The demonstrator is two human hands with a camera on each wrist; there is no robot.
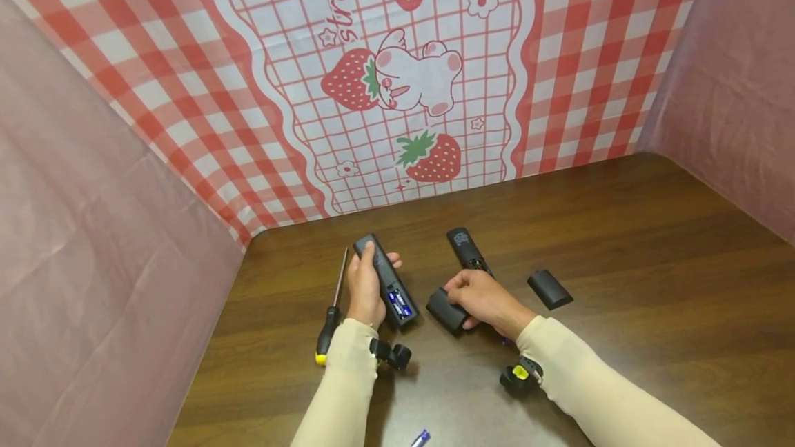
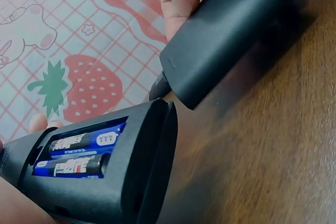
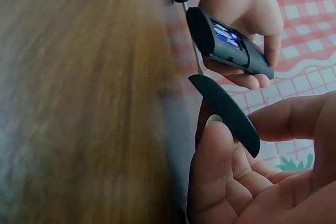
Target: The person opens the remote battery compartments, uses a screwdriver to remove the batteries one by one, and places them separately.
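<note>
My left hand [image 1: 365, 287] grips a black remote [image 1: 380, 269] lying back-up on the brown table, its battery bay open with two blue AAA batteries [image 2: 79, 153] inside. My right hand [image 1: 479, 296] pinches a black battery cover [image 1: 446, 310] just right of that remote's open end, a small gap apart. In the right wrist view the cover [image 3: 226, 106] sits between thumb and fingers [image 3: 218, 156], with the remote [image 3: 231, 43] beyond. In the left wrist view the cover [image 2: 226, 35] hovers above the bay.
A second black remote [image 1: 467, 249] lies behind my right hand and another loose cover [image 1: 549, 289] to its right. A black-and-yellow screwdriver [image 1: 331, 312] lies left of my left hand. A loose blue battery [image 1: 420, 439] lies near the front edge. Cloth walls enclose the table.
</note>
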